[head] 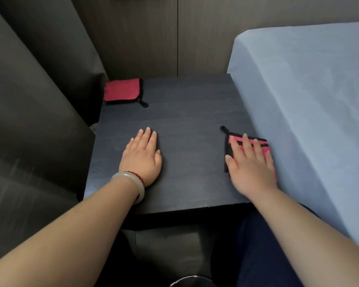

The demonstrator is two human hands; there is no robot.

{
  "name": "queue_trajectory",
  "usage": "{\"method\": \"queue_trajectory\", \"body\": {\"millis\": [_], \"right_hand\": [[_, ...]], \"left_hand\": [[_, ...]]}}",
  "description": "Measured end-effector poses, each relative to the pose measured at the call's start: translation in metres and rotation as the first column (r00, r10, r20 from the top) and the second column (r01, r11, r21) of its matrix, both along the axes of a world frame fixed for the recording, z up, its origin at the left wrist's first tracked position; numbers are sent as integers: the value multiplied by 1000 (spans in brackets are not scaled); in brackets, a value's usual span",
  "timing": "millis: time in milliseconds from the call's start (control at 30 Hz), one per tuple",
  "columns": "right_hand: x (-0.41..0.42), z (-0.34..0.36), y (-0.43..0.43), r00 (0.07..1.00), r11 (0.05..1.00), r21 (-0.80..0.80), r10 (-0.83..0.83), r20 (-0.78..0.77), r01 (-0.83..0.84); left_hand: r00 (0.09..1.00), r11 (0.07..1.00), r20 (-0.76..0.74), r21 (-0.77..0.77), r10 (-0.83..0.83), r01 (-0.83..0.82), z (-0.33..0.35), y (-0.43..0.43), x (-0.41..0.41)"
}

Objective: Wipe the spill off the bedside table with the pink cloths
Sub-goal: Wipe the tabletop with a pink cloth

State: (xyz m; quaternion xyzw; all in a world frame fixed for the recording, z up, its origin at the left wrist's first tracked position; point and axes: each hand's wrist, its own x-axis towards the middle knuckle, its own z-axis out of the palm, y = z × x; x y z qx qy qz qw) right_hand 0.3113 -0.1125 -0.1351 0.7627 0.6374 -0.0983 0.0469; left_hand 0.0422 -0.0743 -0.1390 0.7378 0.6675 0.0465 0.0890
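Note:
The dark bedside table fills the middle of the view. One folded pink cloth with black trim lies at its far left corner, untouched. A second pink cloth with black edging lies at the right edge, against the bed. My right hand lies flat on top of this cloth, fingers spread and straight, covering most of it. My left hand rests palm down on the bare tabletop left of centre, fingers together, holding nothing. I cannot make out any spill on the dark surface.
A bed with a pale blue sheet stands tight against the table's right side. A dark upholstered panel rises on the left. Wood wall panelling stands behind. My dark trouser leg sits below the front edge.

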Motion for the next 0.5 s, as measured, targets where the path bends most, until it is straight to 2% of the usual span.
{"method": "queue_trajectory", "body": {"millis": [67, 100, 200, 300, 400, 500], "right_hand": [[-15, 2, -5, 998, 998, 8, -57, -15, 57], [-32, 1, -11, 999, 999, 22, -26, -21, 26], [-94, -3, -46, 972, 972, 112, 217, -85, -208], [-106, -3, -59, 935, 942, 112, 330, -128, -317], [-69, -3, -46, 958, 956, 111, 280, -70, -271], [-32, -2, -31, 995, 994, 51, 102, -6, -102]], "left_hand": [[1000, 1000, -13, 15, 5, -5, -1, -2, -1], [1000, 1000, -11, 20, 8, -7, -1, -2, -1], [1000, 999, 3, 29, 15, -15, 0, -2, 0], [1000, 1000, 7, 20, 17, -17, 0, -3, 0], [1000, 1000, 10, 22, 10, -10, -2, -2, 0], [1000, 1000, 4, 16, 12, -12, -2, -3, 0]]}}
